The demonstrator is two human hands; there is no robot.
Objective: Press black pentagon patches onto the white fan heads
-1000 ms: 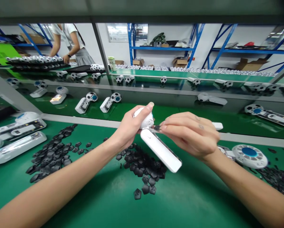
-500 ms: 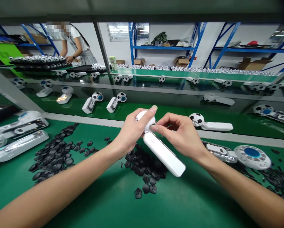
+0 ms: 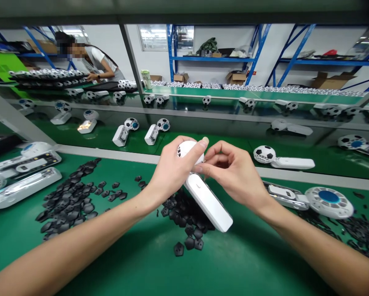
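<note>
My left hand (image 3: pixel 178 166) is wrapped round the ball-shaped head of a white device (image 3: pixel 209 202), its thumb on top. The white handle slants down to the right over a pile of black pentagon pieces (image 3: pixel 189 243). My right hand (image 3: pixel 230 168) is pinched at the right side of the ball head; what its fingertips hold is too small and hidden to name. A second heap of black pentagons (image 3: pixel 65 201) lies left of my left forearm.
Opened white devices lie at the left (image 3: pixel 24 189) and right (image 3: pixel 329 201). Beyond a pale rail (image 3: pixel 125 158), a green belt carries several ball-headed devices (image 3: pixel 264 154). Thin black scraps (image 3: pixel 363 234) lie far right. A person (image 3: pixel 102 65) leans over trays behind.
The held handle has swung slightly left and steeper. Devices on the near belt have shifted right, those on the far belt slightly left. The person behind has bent lower.
</note>
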